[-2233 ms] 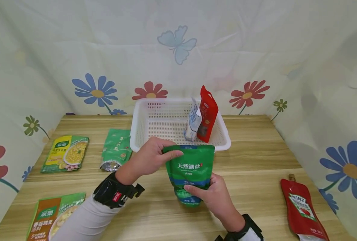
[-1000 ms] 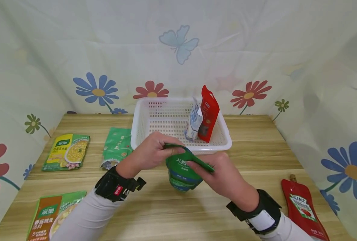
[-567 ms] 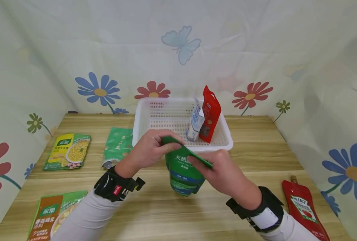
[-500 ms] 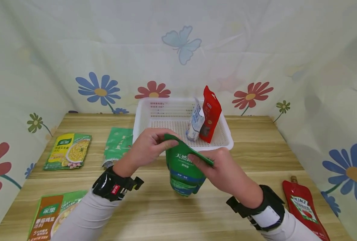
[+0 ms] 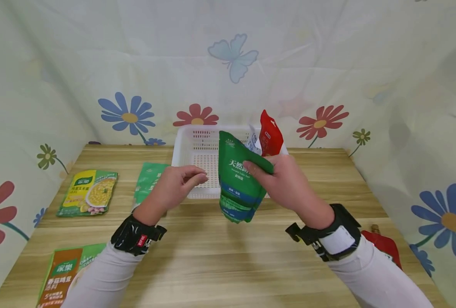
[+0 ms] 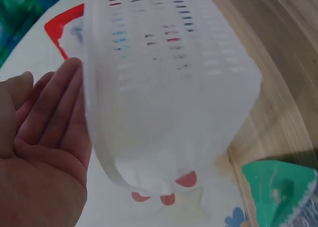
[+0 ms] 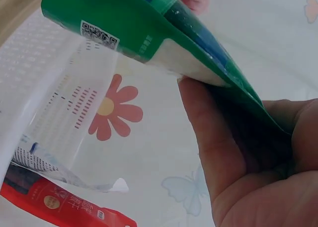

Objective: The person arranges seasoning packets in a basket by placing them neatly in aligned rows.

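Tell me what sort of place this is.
Probably a staged tabletop set rather than a real kitchen: a wooden table is closed in by a flower-and-butterfly printed cloth backdrop, with a white basket and food packets such as the green pouch in the right hand.

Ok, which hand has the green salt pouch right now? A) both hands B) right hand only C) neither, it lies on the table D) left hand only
B: the right hand alone grips the green salt pouch in front of the white basket, while the left hand is off it, holding nothing.
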